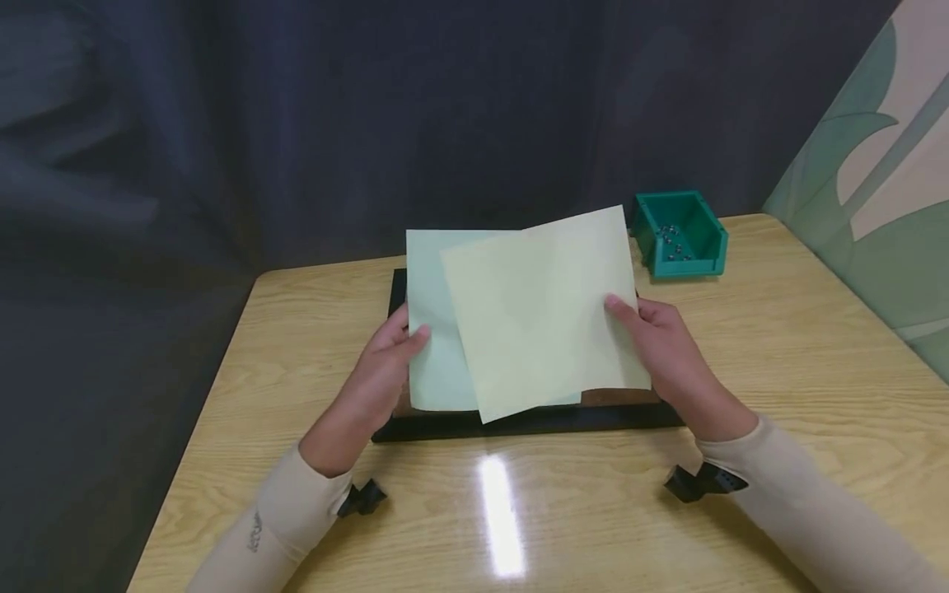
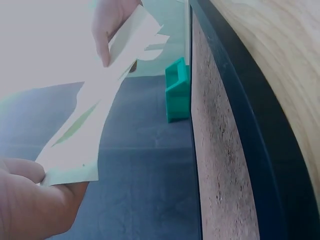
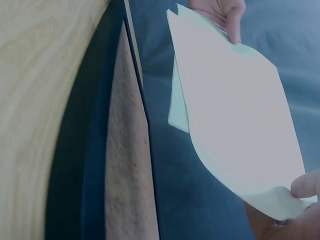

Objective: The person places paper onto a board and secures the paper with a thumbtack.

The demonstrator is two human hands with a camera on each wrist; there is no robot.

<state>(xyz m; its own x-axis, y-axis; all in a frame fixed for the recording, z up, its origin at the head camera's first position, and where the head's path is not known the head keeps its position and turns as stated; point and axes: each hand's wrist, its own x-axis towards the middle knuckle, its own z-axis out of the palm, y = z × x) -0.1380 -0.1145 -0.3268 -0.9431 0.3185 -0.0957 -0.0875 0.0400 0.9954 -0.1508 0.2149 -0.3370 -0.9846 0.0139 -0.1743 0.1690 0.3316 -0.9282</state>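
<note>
A wood counter (image 1: pixel 311 346) before a dark curtain (image 1: pixel 445 123), a leaf-patterned wall (image 1: pixel 904 206) at right, carries one black-framed board (image 1: pixel 519 422) and, far right, one green bin (image 1: pixel 704 268) of small bits. Two sheets are held above the board: the left grip (image 1: pixel 378 371) pinches the pale green sheet (image 1: pixel 433 379), the right grip (image 1: pixel 670 354) the yellow sheet (image 1: pixel 541 321) overlapping it.

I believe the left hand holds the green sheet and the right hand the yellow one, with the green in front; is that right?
Not quite: the head view shows the yellow sheet in front, covering part of the green sheet. The left hand holds the green and the right hand the yellow.
</note>
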